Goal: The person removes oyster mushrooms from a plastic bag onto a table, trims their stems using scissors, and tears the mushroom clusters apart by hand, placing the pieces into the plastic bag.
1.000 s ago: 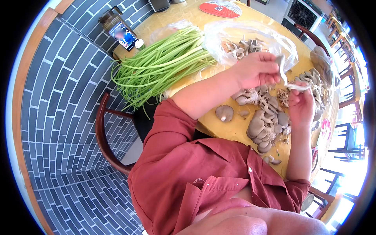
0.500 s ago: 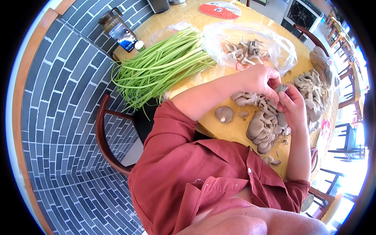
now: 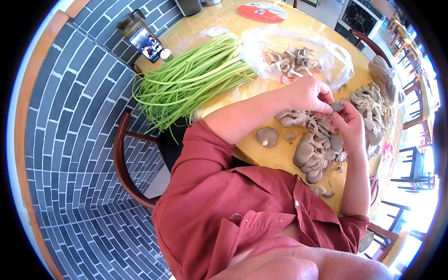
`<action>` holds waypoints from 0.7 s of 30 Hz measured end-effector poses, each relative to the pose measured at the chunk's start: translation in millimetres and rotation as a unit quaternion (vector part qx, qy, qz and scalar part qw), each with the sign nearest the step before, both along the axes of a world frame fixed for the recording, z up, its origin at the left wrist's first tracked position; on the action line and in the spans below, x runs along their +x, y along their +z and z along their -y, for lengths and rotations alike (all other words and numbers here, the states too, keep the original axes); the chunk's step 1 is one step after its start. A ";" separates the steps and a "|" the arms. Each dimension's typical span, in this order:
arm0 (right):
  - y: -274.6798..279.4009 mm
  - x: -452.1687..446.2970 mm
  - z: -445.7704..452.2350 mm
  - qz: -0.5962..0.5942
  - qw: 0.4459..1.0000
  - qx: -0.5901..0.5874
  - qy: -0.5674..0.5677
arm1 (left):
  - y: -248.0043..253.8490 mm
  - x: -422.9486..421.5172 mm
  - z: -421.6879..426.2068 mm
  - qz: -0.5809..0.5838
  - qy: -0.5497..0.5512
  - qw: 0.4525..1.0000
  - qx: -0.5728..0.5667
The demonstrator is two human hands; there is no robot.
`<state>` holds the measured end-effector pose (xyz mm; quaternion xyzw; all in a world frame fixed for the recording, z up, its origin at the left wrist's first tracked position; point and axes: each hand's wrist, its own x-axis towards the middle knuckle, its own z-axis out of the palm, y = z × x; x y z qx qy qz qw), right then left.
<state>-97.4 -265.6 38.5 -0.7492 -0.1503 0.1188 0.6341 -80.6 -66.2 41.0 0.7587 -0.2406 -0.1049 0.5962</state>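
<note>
Near the table's right part, my left hand [image 3: 311,95] pinches a small grey oyster mushroom piece [image 3: 337,107] with its fingertips. Close against it, my right hand [image 3: 350,122] grips the same piece from the other side. Below both hands lies a cluster of grey mushrooms [image 3: 308,151], and another cluster [image 3: 368,107] is to the right of my right hand. An open clear plastic bag [image 3: 343,53] beyond my left hand holds torn mushroom strips [image 3: 294,60]. A single round mushroom cap [image 3: 266,136] sits below my left forearm.
Long green stalks [image 3: 196,74] lie on the yellow table [image 3: 212,18] at the left. Behind them a phone [image 3: 146,44] leans on a brown jug [image 3: 130,22]. A red and white fan [image 3: 262,12] is at the far edge. A wooden chair [image 3: 122,161] stands at the left.
My hands were apart, each with a mushroom strip raised. My left hand has moved down away from the bag, and both hands have come together on a small grey piece.
</note>
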 end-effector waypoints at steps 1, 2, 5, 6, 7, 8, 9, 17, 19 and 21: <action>0.8 -1.2 -1.2 0.009 1.000 -0.022 -0.009 | -0.1 -0.2 0.2 0.010 0.005 1.000 0.010; 1.3 -2.2 -2.2 0.018 0.999 -0.044 -0.017 | -0.1 -0.9 0.5 0.019 0.010 1.000 0.019; -1.2 -3.9 -4.4 0.044 0.998 -0.037 -0.028 | -1.5 -3.5 2.8 0.052 0.023 0.997 0.042; -1.8 -3.9 -4.3 0.049 0.997 -0.042 -0.032 | -2.2 -4.0 3.9 0.063 0.027 0.996 0.049; -2.3 -3.7 -3.9 0.054 0.997 -0.046 -0.036 | -2.5 -4.1 4.8 0.065 0.030 0.996 0.048; -3.0 -3.4 -3.4 0.059 0.996 -0.050 -0.040 | -2.9 -4.1 5.7 0.066 0.033 0.996 0.048; -4.4 -2.5 -2.7 0.047 0.997 -0.034 -0.046 | -3.2 -4.1 6.0 0.067 0.037 0.996 0.047; -13.4 27.4 28.1 -0.172 0.888 0.424 -0.043 | 8.3 2.9 -14.9 -0.116 -0.088 0.921 -0.360; -12.1 27.7 30.4 -0.171 0.891 0.419 -0.032 | 19.4 5.5 -31.1 -0.141 -0.109 0.861 -0.477; 0.9 13.3 19.4 -0.112 0.952 0.276 -0.066 | 22.7 5.8 -38.7 -0.099 -0.064 0.932 -0.344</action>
